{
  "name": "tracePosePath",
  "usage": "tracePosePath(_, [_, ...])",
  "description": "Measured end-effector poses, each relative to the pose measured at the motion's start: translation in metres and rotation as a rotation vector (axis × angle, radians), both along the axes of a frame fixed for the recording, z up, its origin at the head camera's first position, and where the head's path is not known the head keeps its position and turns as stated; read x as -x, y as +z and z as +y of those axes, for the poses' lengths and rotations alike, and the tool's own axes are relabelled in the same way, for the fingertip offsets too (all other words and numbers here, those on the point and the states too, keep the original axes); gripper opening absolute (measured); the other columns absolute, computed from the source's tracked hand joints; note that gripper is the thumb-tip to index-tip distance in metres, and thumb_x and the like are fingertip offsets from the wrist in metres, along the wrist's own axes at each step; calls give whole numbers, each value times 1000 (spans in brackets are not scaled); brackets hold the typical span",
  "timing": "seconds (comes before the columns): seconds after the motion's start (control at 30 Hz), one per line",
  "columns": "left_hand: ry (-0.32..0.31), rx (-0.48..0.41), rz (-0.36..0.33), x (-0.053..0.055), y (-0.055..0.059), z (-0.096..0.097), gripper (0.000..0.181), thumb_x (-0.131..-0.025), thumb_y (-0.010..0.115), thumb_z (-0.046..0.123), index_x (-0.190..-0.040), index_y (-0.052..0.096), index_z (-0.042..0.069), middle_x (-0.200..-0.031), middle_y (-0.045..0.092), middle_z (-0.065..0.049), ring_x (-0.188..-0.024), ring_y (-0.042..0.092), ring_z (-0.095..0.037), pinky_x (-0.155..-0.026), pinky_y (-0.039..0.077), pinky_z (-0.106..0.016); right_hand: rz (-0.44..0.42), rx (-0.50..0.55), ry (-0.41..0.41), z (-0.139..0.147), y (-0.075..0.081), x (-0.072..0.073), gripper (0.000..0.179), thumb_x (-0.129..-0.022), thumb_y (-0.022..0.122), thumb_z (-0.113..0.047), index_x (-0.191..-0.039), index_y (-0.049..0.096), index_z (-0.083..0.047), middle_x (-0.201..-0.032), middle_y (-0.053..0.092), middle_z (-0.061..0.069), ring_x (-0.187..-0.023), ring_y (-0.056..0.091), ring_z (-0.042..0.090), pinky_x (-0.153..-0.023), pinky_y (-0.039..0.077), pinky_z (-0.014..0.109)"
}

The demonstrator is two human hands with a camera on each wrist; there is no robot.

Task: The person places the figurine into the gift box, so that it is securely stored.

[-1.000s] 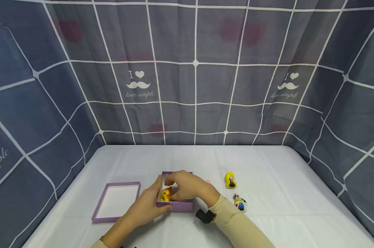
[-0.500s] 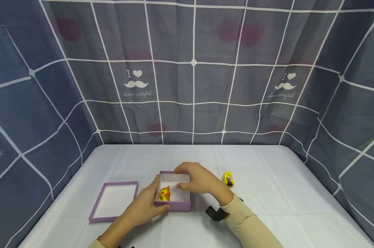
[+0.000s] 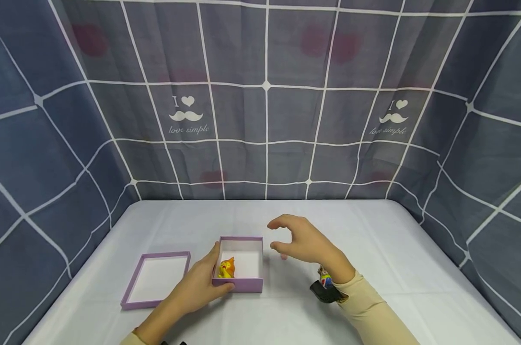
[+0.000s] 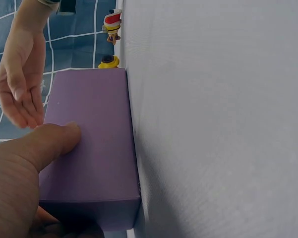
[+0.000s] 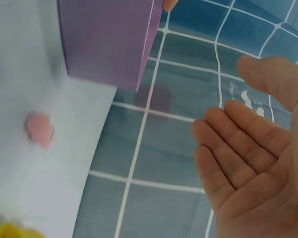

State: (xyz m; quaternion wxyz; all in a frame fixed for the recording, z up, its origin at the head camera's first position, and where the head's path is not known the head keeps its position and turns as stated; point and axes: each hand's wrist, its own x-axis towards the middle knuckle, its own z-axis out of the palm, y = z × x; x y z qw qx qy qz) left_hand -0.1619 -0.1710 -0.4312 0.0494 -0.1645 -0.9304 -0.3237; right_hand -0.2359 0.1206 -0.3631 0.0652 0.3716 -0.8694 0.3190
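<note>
A purple box with a white inside stands on the table, and a yellow-and-orange animal figurine sits in its front left corner. My left hand holds the box by its left side, with the thumb on the front wall. To the right of the box, my right hand hovers over the table, fingers loosely bent and palm bare. Below it lies a small pink object, mostly covered in the head view. A figurine in blue, yellow and red is partly behind the right wrist.
The purple-rimmed lid lies inside-up to the left of the box. A yellow figurine shows past the box in the left wrist view; the right hand hides it in the head view. A checked grey-blue curtain surrounds the white table.
My right hand has come out of the box with nothing in it and moved right and up. The yellow-and-orange figurine stays in the box. My left hand keeps its hold.
</note>
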Motion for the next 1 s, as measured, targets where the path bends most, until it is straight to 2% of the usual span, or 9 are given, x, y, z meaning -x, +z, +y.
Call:
tracePosePath(0.07, [0,1,1,0,1,-1,108,-75,84,39,-152,21,-6,-154,28,-21,-138,35,-33,-110,32,-46,42,-6,-15,7,1,-1,37,-83,76,-24,-118,65,-17,-114,64,-13,-108,58,9,-96,48,36])
tracePosePath(0.2, [-2,-5,5,0,1,-2,108,-76,83,39,-152,21,-5,-154,28,-22,-138,35,-34,-110,32,-47,63,-12,-36,18,2,-3,38,-83,77,-24,-118,65,-18,-114,65,-10,-110,58,12,-95,48,38])
tracePosePath(0.3, [1,-6,5,0,0,-3,108,-76,84,39,-152,21,-5,-154,28,-21,-137,36,-34,-110,33,-48,51,-22,-54,25,0,-5,39,-82,77,-25,-118,65,-18,-115,65,-9,-111,58,13,-96,48,39])
tracePosePath(0.53, [8,-2,-6,0,-2,-3,108,-76,83,39,-152,20,-4,-154,28,-19,-137,36,-33,-110,32,-47,-1,-54,-102,40,-9,-13,38,-82,77,-27,-118,65,-22,-113,63,-17,-110,57,8,-95,48,37])
tracePosePath(0.67, [9,-14,-5,-1,-2,-3,108,-75,83,39,-152,21,-5,-154,29,-20,-137,36,-34,-110,32,-48,-32,-71,-107,47,-14,-16,39,-83,78,-26,-119,64,-21,-115,63,-14,-93,61,9,-87,52,35])
tracePosePath(0.77, [7,-13,-3,-1,-2,-3,108,-75,83,39,-152,21,-4,-154,28,-20,-137,36,-34,-110,32,-48,-40,-78,-110,54,-19,-19,40,-83,78,-25,-119,64,-19,-116,64,-10,-88,61,12,-82,53,35])
tracePosePath(0.83, [6,-10,-1,-1,-3,-3,109,-75,84,39,-152,20,-4,-154,28,-20,-137,36,-34,-110,32,-47,-34,-83,-114,59,-21,-21,40,-82,79,-25,-119,65,-17,-116,65,-8,-92,62,14,-84,52,36])
tracePosePath(0.9, [3,-7,3,0,-3,-3,109,-75,84,38,-152,20,-4,-154,28,-20,-137,37,-34,-110,32,-47,-11,-96,-120,65,-24,-22,40,-82,79,-25,-118,65,-15,-115,65,-8,-103,61,13,-90,51,37])
tracePosePath(1.0, [-1,-9,0,0,-3,-2,109,-75,84,37,-152,20,-5,-155,28,-20,-137,36,-34,-111,32,-47,-4,-112,-120,74,-29,-24,39,-82,79,-24,-117,65,-14,-114,65,-8,-106,61,14,-92,51,39])
